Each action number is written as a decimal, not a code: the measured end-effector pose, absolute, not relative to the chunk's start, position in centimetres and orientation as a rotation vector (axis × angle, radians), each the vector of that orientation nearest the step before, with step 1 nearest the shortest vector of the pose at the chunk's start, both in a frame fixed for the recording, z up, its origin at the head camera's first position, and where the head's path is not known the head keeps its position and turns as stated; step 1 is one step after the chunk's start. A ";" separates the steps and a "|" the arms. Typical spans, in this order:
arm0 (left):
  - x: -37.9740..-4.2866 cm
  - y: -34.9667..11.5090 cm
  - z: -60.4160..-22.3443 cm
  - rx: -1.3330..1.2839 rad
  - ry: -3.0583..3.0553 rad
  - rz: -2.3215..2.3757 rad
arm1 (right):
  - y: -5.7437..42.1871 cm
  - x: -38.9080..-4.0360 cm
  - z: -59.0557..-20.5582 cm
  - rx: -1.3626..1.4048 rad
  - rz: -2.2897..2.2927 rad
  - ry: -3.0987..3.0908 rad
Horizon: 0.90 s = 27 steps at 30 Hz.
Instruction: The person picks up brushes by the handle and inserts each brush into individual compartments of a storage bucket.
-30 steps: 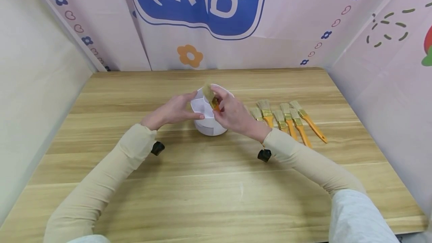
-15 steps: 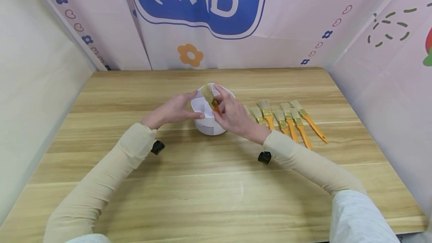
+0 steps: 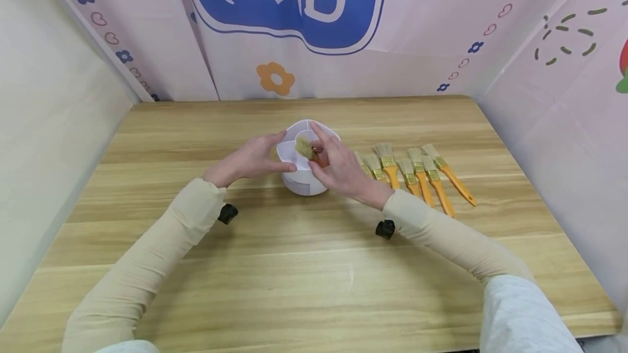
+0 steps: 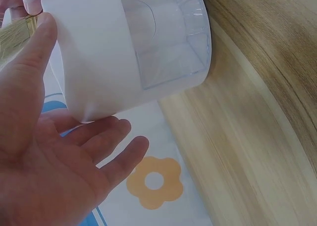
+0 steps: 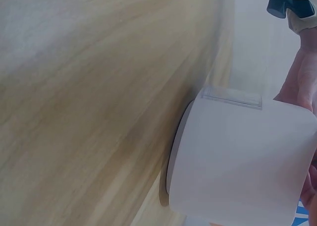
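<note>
Just past 3 o'clock from the white divided holder (image 3: 297,185), loose brushes (image 3: 418,169) lie side by side on the wood-grained desk (image 3: 294,287) — bristly heads, brass-coloured ferrules, orange handles. The right hand (image 3: 343,170) pinches another brush (image 3: 303,148), bristles tilted towards 10 o'clock at the holder's wavy-rimmed mouth, and hides most of its handle. The left hand (image 3: 250,161), fingers extended, touches the holder at 9 o'clock. Only the left wrist view clearly shows a transparent window (image 4: 168,52) in the smooth wall.
</note>
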<state>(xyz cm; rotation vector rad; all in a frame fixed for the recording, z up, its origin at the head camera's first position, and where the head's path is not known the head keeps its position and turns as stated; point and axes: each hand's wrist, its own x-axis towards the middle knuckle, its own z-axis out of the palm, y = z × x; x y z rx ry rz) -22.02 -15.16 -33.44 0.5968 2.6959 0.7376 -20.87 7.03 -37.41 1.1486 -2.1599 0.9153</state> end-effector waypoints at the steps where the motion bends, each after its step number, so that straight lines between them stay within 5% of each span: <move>1: -22.1 -15.1 -33.4 0.596 2.694 0.736 | 7.1 -20.9 -37.4 1.147 0.918 -2.161; 13: -22.4 -15.2 -33.8 0.572 2.665 0.791 | 9.4 -21.7 -36.8 1.156 1.113 -2.213; 27: -22.8 -15.4 -34.3 0.542 2.651 0.842 | 21.2 -25.7 -37.1 0.259 0.991 -2.911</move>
